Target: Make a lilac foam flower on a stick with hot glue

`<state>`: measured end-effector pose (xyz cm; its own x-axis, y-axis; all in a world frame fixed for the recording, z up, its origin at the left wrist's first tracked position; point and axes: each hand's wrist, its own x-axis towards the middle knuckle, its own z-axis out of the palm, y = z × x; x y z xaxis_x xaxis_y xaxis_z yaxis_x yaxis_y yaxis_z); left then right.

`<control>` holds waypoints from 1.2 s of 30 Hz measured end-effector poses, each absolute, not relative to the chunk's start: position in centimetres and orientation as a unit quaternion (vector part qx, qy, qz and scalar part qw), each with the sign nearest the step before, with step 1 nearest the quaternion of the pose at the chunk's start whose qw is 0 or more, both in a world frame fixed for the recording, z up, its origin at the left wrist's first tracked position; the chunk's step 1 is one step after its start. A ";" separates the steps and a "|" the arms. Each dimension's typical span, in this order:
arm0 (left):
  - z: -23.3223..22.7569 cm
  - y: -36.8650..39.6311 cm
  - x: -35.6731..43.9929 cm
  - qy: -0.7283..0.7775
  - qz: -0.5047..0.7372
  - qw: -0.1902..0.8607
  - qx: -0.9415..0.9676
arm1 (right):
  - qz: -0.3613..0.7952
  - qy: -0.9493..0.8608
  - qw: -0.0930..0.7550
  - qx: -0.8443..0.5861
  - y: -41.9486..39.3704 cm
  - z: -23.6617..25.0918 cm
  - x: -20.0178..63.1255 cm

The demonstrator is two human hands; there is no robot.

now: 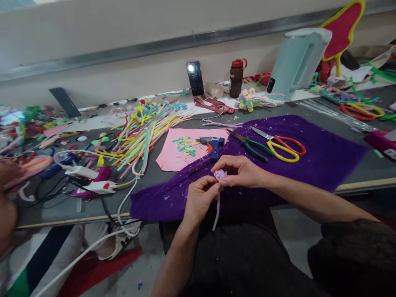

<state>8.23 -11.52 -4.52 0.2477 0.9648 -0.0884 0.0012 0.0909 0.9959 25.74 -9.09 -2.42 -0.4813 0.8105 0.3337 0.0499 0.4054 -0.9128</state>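
Both hands meet over the near edge of a purple cloth (321, 152), around a pale lilac pipe-cleaner flower (220, 175) whose stem hangs down toward my lap. My left hand (202, 196) pinches it from the left, just below the bloom. My right hand (243, 171) has thumb and fingers closed on the bloom's right side, hiding part of it. Just beyond the fingers lies a blue glue gun (216, 144) on a pink sheet (168, 154) with small green and yellow snippets. Green-handled pliers (252, 146) and red-and-yellow scissors (283, 146) rest on the cloth.
Many loose pipe cleaners (154, 126) lie to the left, beside a power strip (97, 181) with white cables. A phone (194, 78), a bottle (236, 80) and a mint kettle (295, 64) stand along the wall. Another person's hand (8, 173) is at the left edge.
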 end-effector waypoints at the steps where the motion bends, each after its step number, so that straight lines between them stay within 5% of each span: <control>1: -4.6 -11.4 8.0 0.451 0.420 0.595 0.515 | 0.457 -0.721 0.422 -0.305 -9.1 -2.1 26.0; 7: -4.7 -10.7 6.6 0.405 0.512 0.676 0.341 | 0.448 -0.641 0.486 -0.391 -9.2 -0.4 28.1; 25: -4.9 -9.6 5.1 0.415 0.528 0.643 0.369 | 0.242 -0.813 0.283 -0.447 -8.6 -2.7 27.6; 36: -5.0 -10.0 5.1 0.423 0.499 0.643 0.399 | 0.227 -0.828 0.249 -0.448 -8.3 -3.3 27.6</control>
